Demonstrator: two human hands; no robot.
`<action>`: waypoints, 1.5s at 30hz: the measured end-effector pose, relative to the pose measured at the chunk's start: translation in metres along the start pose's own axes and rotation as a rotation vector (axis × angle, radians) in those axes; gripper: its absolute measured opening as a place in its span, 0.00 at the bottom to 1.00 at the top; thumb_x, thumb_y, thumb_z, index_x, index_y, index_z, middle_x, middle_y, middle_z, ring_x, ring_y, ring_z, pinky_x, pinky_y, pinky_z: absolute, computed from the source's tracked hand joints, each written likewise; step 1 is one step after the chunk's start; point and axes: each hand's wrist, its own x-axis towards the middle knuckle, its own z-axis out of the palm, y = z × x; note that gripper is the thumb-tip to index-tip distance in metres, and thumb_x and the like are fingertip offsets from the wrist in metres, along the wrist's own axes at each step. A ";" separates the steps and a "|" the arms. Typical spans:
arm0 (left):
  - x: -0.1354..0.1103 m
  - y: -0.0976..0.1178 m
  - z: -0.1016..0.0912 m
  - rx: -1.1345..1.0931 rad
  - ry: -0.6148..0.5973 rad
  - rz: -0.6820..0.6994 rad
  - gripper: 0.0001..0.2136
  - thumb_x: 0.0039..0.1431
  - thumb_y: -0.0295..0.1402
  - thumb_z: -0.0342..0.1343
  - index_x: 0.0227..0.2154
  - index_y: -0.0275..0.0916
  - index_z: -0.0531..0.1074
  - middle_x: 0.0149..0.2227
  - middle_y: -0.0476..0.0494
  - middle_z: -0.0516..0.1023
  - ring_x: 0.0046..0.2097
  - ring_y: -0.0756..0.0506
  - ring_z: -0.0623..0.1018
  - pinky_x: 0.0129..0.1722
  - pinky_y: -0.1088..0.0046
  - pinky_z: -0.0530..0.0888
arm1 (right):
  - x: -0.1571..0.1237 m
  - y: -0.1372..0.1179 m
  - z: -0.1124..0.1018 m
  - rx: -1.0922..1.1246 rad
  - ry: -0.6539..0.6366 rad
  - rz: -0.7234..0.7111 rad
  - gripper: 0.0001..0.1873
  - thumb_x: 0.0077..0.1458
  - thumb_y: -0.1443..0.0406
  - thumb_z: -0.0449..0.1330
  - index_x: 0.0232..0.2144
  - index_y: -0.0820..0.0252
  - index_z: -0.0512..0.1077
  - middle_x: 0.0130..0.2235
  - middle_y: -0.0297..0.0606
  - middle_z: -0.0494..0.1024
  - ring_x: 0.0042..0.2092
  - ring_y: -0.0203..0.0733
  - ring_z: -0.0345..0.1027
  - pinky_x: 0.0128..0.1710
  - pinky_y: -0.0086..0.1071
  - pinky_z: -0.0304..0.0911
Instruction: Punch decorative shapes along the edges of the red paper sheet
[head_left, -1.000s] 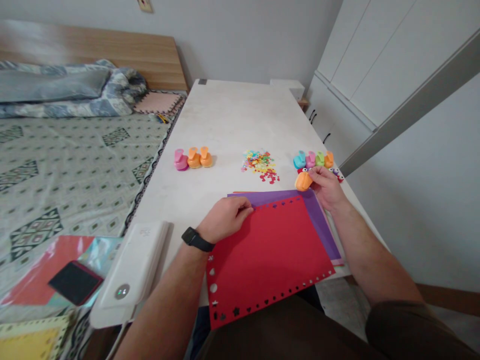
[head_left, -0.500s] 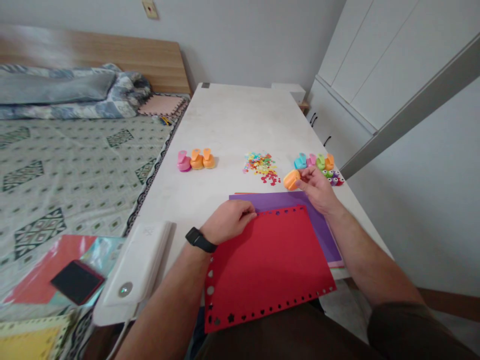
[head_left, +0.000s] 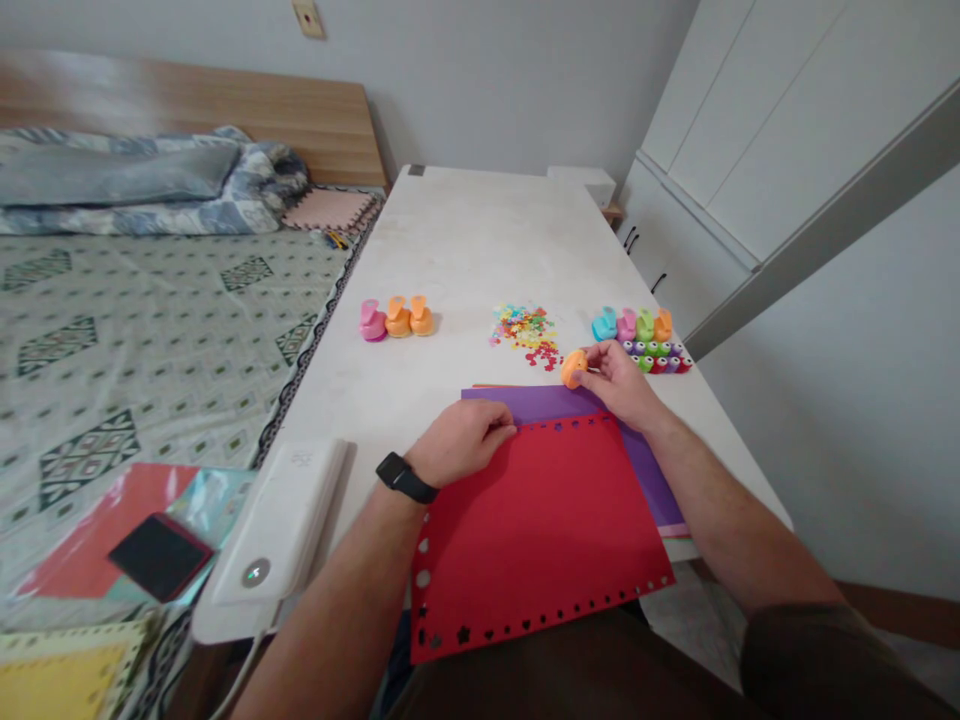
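My left hand (head_left: 461, 440) pinches the top left corner of a red paper sheet (head_left: 536, 525) that has small shapes punched along its edges. The sheet lies over a purple sheet (head_left: 645, 465) on the white table (head_left: 465, 250). My right hand (head_left: 619, 380) is closed on a small orange paper punch (head_left: 574, 367), held just above the far edge of the purple sheet. A black watch sits on my left wrist.
A pile of coloured punched bits (head_left: 525, 332) lies past the sheets. Three punches (head_left: 396, 318) stand at the left, several more punches (head_left: 641, 335) at the right. A white device (head_left: 274, 525) rests at the table's near left corner. A bed (head_left: 135, 300) with papers lies left.
My right hand has carried the orange punch leftward from the row of punches toward the top edge of the sheets. My left hand has stayed on the red sheet's corner.
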 end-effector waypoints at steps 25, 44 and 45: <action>-0.002 -0.001 0.001 0.008 0.008 -0.002 0.08 0.68 0.34 0.54 0.36 0.40 0.77 0.35 0.44 0.81 0.36 0.46 0.77 0.37 0.70 0.69 | -0.005 -0.010 -0.009 0.201 0.134 0.157 0.21 0.52 0.51 0.73 0.43 0.54 0.74 0.44 0.38 0.83 0.45 0.44 0.79 0.45 0.39 0.77; -0.001 0.001 0.001 0.042 0.002 -0.024 0.08 0.68 0.35 0.54 0.35 0.40 0.76 0.34 0.45 0.80 0.34 0.47 0.75 0.35 0.71 0.67 | 0.000 -0.026 -0.006 0.539 0.048 0.522 0.23 0.71 0.50 0.50 0.40 0.63 0.74 0.31 0.47 0.84 0.28 0.41 0.80 0.25 0.30 0.76; -0.001 0.001 0.001 0.044 0.002 -0.023 0.08 0.68 0.35 0.54 0.35 0.40 0.76 0.34 0.45 0.80 0.34 0.47 0.75 0.35 0.71 0.67 | 0.000 -0.026 -0.006 0.543 0.039 0.528 0.24 0.70 0.50 0.50 0.40 0.63 0.74 0.31 0.46 0.84 0.27 0.41 0.79 0.25 0.29 0.76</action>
